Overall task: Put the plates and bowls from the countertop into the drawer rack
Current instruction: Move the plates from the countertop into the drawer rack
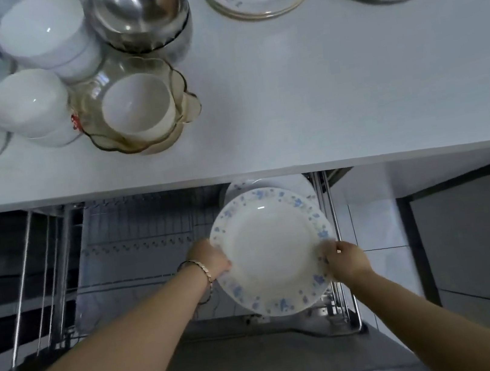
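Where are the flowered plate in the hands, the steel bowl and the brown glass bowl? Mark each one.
flowered plate (267,245), head view, on its plain white middle.
steel bowl (137,7), head view, on its inner wall.
brown glass bowl (89,108), head view, on its left glass wall.

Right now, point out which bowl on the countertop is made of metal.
The shiny steel bowl at the back of the countertop, behind the amber glass bowl. The rest are white or glass.
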The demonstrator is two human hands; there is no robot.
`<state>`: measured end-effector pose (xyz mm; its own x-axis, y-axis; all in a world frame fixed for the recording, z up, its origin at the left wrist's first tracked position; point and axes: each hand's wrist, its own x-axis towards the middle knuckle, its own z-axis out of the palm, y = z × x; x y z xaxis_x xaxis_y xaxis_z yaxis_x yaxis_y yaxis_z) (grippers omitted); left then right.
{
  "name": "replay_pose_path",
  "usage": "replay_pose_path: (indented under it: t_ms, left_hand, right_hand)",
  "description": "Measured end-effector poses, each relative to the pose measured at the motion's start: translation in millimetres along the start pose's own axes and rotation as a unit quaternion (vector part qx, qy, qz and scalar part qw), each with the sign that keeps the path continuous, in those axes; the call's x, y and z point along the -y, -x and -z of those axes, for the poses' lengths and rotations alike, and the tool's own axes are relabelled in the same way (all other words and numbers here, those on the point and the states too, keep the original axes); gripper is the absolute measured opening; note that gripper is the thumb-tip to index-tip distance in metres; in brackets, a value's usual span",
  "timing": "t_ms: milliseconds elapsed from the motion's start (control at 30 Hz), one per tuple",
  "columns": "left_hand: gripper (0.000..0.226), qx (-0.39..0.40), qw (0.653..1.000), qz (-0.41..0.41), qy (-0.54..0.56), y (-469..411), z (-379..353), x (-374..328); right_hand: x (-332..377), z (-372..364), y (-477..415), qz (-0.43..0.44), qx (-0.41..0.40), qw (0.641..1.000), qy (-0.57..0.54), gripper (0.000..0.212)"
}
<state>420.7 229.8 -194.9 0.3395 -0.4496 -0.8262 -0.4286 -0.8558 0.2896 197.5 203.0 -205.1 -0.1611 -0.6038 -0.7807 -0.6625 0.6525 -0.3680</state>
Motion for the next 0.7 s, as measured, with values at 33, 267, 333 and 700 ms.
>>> replay_pose_path:
  t_ms: [33, 267, 333, 700]
  left_hand:
    - [0.03, -0.002, 1.0, -0.001, -0.006, -15, -1, -1]
    - [0.034, -0.038, 0.998, -0.019, -0.051, -94, -17, -24]
    - [0.04, -0.049, 0.995, -0.023, -0.081, -114, -20, -29]
    - [0.047, -0.14, 0.985, -0.084, -0.046, -135, -39, -25]
  right_hand:
    - [2, -6, -9, -0.015, -0.002, 1.0, -0.002, 0.035]
    - [13, -34, -67, -0.061, -0.048, 0.997, -0.008, 0.042]
    - [15, -43, -77, -0.072, -0.065, 0.995, -0.027, 0.039]
    - [16, -71, -91, -0.09, -0.126, 0.98, -0.126, 0.041]
